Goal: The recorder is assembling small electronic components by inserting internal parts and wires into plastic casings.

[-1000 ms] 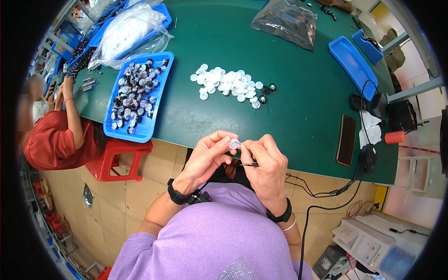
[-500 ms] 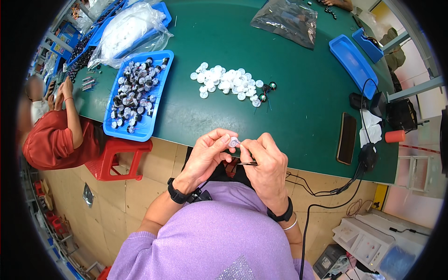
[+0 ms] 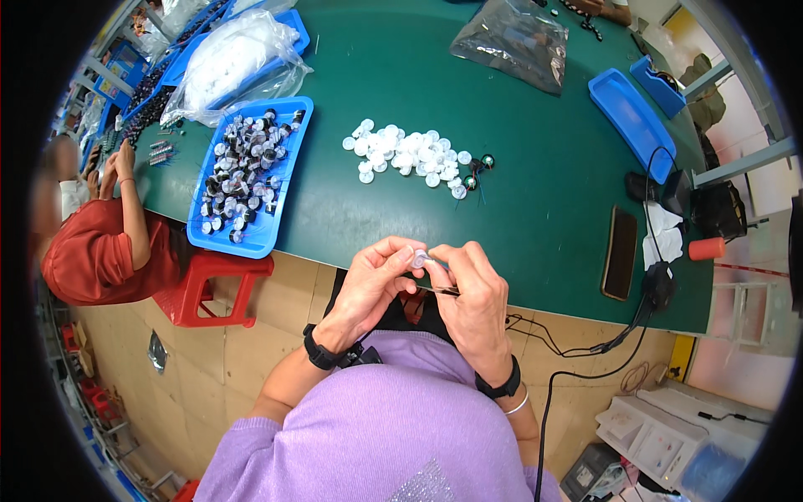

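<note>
Nothing has shifted since before; left hand (image 3: 374,280) pinches a small white disc (image 3: 419,258); right hand (image 3: 477,293) grips tweezers (image 3: 442,289).

Both hands meet just off the near edge of the green table (image 3: 519,209): left hand (image 3: 376,280) pinches a small white cap (image 3: 419,258), right hand (image 3: 477,297) holds thin tweezers (image 3: 442,289) against it. More white caps (image 3: 410,157) are piled farther out, with a blue tray (image 3: 251,171) of dark parts to the left.

Clear plastic bags (image 3: 512,40) (image 3: 234,63) far tabletop; dark phone (image 3: 620,253) right.
</note>
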